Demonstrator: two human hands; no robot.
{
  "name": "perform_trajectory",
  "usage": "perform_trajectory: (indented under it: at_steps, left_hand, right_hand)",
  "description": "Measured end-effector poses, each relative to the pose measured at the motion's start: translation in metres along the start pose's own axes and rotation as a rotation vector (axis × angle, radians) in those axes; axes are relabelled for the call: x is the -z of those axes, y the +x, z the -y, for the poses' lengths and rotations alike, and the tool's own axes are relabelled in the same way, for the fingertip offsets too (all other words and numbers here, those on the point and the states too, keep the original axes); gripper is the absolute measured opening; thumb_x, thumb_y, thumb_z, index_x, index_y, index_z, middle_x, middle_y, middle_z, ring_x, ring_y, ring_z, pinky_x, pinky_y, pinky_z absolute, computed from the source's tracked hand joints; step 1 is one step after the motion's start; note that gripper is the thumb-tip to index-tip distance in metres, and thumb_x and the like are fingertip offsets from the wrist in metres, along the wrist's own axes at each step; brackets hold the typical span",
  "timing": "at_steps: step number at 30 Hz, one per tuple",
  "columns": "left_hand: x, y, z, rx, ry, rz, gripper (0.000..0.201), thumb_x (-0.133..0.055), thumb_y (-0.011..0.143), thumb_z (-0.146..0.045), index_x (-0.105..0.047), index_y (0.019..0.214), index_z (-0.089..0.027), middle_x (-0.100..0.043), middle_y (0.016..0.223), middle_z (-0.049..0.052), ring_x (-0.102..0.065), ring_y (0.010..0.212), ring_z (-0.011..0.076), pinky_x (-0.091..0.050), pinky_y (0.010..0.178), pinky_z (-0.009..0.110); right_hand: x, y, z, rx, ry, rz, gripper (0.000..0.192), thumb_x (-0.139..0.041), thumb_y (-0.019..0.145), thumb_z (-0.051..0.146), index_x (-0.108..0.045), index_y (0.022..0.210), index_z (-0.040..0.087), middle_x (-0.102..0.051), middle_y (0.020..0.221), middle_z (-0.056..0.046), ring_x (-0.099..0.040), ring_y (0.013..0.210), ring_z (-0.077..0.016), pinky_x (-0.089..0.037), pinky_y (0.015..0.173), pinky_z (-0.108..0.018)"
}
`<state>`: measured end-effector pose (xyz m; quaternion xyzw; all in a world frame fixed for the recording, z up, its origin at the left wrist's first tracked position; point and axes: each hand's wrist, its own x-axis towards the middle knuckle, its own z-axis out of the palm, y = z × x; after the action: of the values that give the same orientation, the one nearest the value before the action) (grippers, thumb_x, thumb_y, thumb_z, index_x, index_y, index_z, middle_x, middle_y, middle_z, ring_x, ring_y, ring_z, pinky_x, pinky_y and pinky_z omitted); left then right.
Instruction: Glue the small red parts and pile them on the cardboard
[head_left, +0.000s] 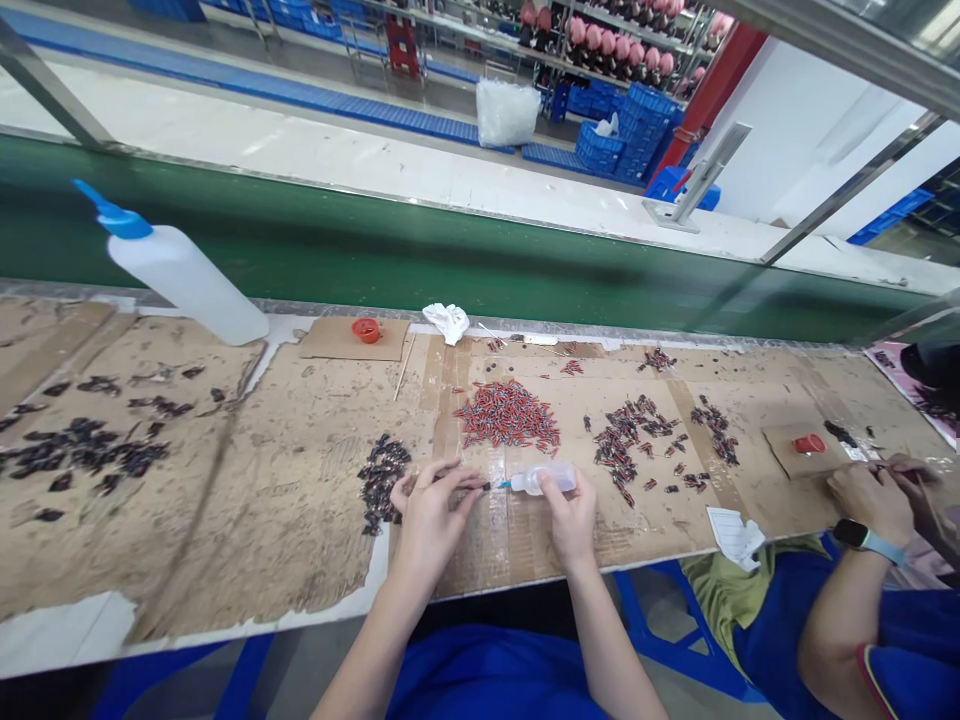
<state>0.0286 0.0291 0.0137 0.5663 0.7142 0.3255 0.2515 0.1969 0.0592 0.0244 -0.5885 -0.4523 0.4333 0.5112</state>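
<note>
Near the table's front edge, the right hand (571,512) is squeezing a small glue bottle (544,478) (blue nozzle) onto a tiny dark part (486,486) that the left hand (429,510) is pinching; next, steady nozzle aim is needed.

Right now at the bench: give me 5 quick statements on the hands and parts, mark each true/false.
1. The right hand holds a small squeeze bottle with its blue tip pointing toward the left hand. True.
2. The left hand is empty. False: its fingertips pinch a small dark part at the bottle's tip.
3. A pile of red parts lies beyond the hands on the cardboard-covered bench. True.
4. The large white bottle stands at the far right of the bench. False: it is at the far left, leaning.
5. A co-worker's hand on the right wears a watch at the wrist. True.
</note>
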Motion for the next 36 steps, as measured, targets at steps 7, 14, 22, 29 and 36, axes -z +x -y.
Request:
perform_trajectory:
  at_steps: [7,14,22,29,36]
  left_hand:
    - [0.01,-0.007,0.009,-0.085,0.083,-0.064,0.027,-0.051,0.087,-0.02,-0.075,0.087,-0.032,-0.076,0.094,0.004,-0.057,0.107,0.0289,-0.031,0.1,0.052]
    - [0.039,-0.015,0.035,-0.099,-0.016,-0.12,0.027,-0.045,0.088,-0.028,-0.072,0.094,-0.029,-0.073,0.099,0.005,-0.061,0.1,0.027,-0.044,0.092,0.045]
    - [0.043,-0.018,0.029,-0.067,-0.008,-0.228,0.025,-0.044,0.088,-0.029,-0.069,0.087,-0.026,-0.073,0.097,0.006,-0.063,0.101,0.0266,-0.044,0.094,0.047]
    - [0.048,-0.014,0.022,-0.098,-0.144,-0.313,0.024,-0.049,0.089,-0.037,-0.07,0.093,-0.026,-0.076,0.092,0.004,-0.07,0.09,0.0232,-0.047,0.089,0.042]
    - [0.043,-0.012,0.016,-0.07,-0.191,-0.35,0.024,-0.055,0.087,-0.041,-0.073,0.089,-0.026,-0.078,0.092,0.004,-0.071,0.089,0.0244,-0.046,0.087,0.043]
  right_hand:
    - [0.008,-0.009,0.003,0.07,-0.087,0.083,0.028,-0.071,0.073,0.042,-0.063,0.087,0.019,-0.072,0.081,-0.005,-0.066,0.073,-0.0209,-0.053,0.066,-0.031]
    - [-0.018,-0.001,0.026,0.544,-0.656,0.034,0.026,-0.07,0.079,0.035,-0.071,0.1,0.02,-0.066,0.106,-0.013,-0.055,0.103,-0.0297,-0.048,0.091,-0.046]
    - [-0.08,0.039,0.042,0.483,-0.976,0.464,0.011,-0.069,0.085,0.022,-0.078,0.08,0.025,-0.062,0.1,-0.01,-0.042,0.104,-0.0279,-0.042,0.087,-0.043]
    - [-0.085,0.049,0.042,0.513,-1.05,0.608,0.008,-0.07,0.084,0.019,-0.076,0.079,0.02,-0.062,0.104,-0.012,-0.043,0.106,-0.0275,-0.04,0.088,-0.042]
    - [-0.069,0.035,0.057,0.327,-0.412,0.586,0.007,-0.067,0.083,0.022,-0.073,0.08,0.02,-0.073,0.091,-0.006,-0.06,0.092,-0.0202,-0.049,0.083,-0.035]
